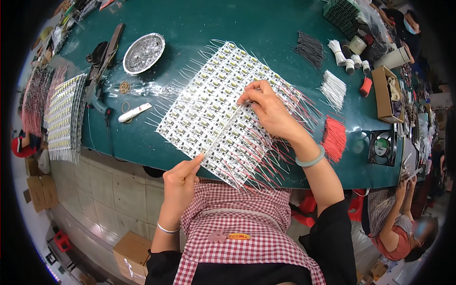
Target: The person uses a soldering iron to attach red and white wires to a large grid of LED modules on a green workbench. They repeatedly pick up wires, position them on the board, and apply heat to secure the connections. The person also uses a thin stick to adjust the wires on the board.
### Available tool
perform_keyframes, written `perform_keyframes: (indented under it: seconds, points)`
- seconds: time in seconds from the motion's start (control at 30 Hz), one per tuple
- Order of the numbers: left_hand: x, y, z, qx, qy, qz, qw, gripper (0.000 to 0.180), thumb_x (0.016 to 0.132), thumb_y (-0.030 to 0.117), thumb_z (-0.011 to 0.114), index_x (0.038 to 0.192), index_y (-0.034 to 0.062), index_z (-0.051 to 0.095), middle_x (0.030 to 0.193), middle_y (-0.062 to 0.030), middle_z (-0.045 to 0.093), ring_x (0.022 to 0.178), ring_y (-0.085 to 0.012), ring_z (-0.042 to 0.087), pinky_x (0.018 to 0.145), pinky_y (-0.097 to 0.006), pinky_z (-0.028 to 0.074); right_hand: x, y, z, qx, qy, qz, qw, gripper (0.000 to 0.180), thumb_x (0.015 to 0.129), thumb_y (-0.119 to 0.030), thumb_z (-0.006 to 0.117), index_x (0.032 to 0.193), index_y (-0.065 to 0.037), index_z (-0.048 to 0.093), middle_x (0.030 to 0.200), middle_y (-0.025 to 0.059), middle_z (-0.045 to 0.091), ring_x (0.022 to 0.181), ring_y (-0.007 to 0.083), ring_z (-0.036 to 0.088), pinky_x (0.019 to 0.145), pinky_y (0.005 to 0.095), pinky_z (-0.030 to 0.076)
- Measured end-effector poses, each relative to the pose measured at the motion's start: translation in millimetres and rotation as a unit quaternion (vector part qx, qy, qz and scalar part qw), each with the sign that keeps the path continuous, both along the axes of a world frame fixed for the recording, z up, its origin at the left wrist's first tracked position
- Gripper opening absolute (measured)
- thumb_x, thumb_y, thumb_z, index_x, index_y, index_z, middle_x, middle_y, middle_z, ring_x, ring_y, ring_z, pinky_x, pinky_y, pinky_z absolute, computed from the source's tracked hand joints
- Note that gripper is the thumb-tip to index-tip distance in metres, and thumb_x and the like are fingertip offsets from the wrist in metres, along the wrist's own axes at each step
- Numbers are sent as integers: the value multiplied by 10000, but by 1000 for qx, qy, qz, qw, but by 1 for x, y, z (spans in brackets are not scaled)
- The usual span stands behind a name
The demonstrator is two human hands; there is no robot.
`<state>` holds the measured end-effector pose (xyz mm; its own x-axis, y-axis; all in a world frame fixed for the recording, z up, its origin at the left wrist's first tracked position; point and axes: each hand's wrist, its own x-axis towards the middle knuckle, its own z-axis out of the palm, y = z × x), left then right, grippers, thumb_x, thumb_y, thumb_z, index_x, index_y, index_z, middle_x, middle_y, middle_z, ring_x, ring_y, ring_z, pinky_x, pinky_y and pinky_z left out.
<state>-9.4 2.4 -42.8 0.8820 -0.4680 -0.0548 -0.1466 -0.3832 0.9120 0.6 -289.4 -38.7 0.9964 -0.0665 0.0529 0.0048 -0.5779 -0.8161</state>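
Note:
A large white circuit-board panel (199, 104), covered with rows of small yellow and black parts, lies slanted on the table before me. White wires stick out along its upper left side. Red and white wires (266, 156) fan out from its right and lower sides. A thin white wire (224, 133) runs across the panel between my hands. My right hand (270, 111) pinches its upper end over the panel's middle. At the panel's near edge, my left hand (181, 183) has its fingertips closed at the wire's lower end.
Red wires (334, 138), white wires (334, 89) and black wires (309, 49) lie in bundles on the right. Left are a metal bowl (144, 53), a soldering iron (99, 102) and stacked panels (66, 116). A fan (383, 147) stands near the right edge. Another person (396, 232) works there.

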Motion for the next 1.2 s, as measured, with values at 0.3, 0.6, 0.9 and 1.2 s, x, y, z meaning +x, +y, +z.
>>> perform_keyframes:
  seconds: [0.3,0.6,0.9,1.2]
  points:
    - [1,-1,0,49,-73,-12,996,300,894,-68,623,1163,26,718,774,-90,661,609,-118,595,556,-242,458,0,-2,-5,0,-15,1,1000,215,866,126,509,955,-6,655,1193,162,503,1064,317,583,931,380,475]
    - [-1,-4,-7,54,-157,-40,985,325,877,-77,646,1176,35,705,826,-136,668,649,-208,629,580,-281,479,1,2,-8,-38,-60,8,997,227,828,151,500,925,-3,636,1154,163,516,978,290,574,877,376,477]
    - [-7,-9,-5,128,-242,-72,959,429,778,-91,640,1181,42,708,837,-74,641,644,-225,641,552,-329,502,-6,-3,-10,29,-33,17,999,280,808,176,466,901,-14,651,1230,150,536,943,248,571,828,339,483]
    - [-8,-11,3,182,-275,-110,938,502,726,-86,596,1205,29,690,845,-73,617,656,-226,640,555,-331,499,-11,-1,-7,-20,-66,56,996,235,835,90,553,944,-35,720,1291,135,557,1056,261,548,933,350,470]
